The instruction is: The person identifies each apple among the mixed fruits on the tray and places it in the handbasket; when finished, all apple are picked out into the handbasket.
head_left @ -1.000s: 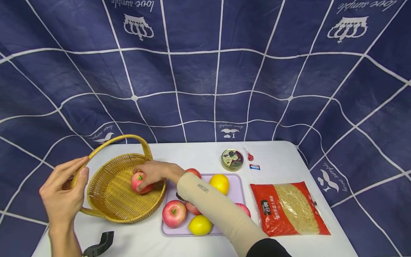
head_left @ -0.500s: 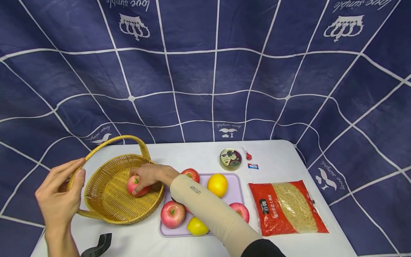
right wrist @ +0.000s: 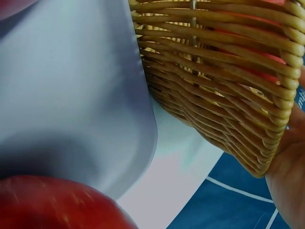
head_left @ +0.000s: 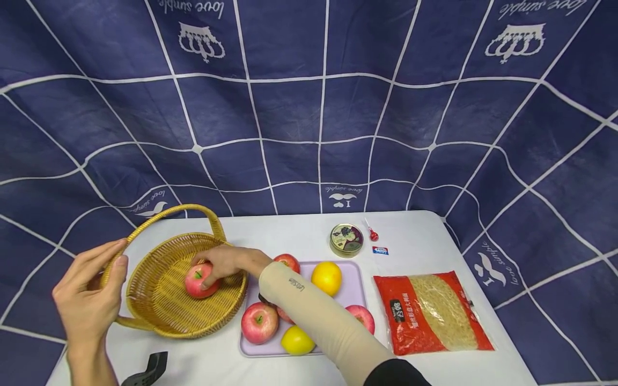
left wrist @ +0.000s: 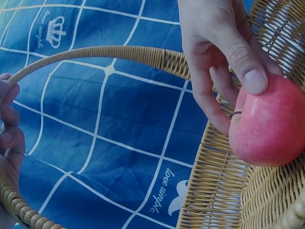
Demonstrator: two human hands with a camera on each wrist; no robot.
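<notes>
A round wicker basket [head_left: 164, 316] with an arched handle [head_left: 159, 214] stands at the left of the table. My left hand [head_left: 92, 289] grips that handle on its near left side, thumb and fingers around it. Inside the basket, my right hand [head_left: 224, 261] holds a red apple [head_left: 197, 281] from above and the right. In the left wrist view the thumb lies across the top of the apple [left wrist: 271, 124], with fingers curled at its stem side. Woven basket wall [right wrist: 214, 62] hides most of the right hand in the right wrist view.
Right of the basket, a lilac tray [head_left: 354, 279] holds several apples, one of them a red apple [head_left: 259, 323], plus an orange [head_left: 326, 278] and a lemon [head_left: 297, 341]. Beyond are a round tin [head_left: 346, 239], a lollipop [head_left: 374, 235], a small packet [head_left: 380, 250] and a red pasta bag [head_left: 434, 313].
My right hand has shifted slightly left within the basket, carrying the apple with it. My left hand keeps its hold on the handle. The head view has turned a little.
</notes>
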